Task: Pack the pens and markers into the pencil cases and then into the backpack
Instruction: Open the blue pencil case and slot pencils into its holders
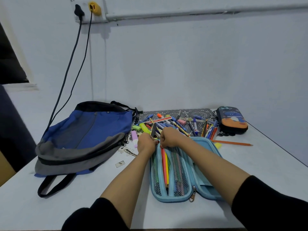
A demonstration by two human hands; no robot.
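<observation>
I see the light blue pencil case (205, 187) lying open in the lower middle of the frame, on the white table (260, 165). Its mesh pocket (180, 174) holds some pencils, with red, orange and yellow ones (165, 165) side by side.

Both hands are at the far end of this case. The right hand (169, 138) has its fingers curled and pinches the top of the mesh pocket. The left hand (146, 145) is curled too, right beside it, touching the edge of the case. I cannot tell what it grips.

Just above the hands is the pile of pens and markers (176, 123), loose on a dark patterned mat (188, 112). One orange pencil (233, 143) lies alone to the right of the case.

The dark pencil case (232, 119) sits shut at the right end of the mat. The blue and grey backpack (83, 135) lies flat at the left of the frame.
</observation>
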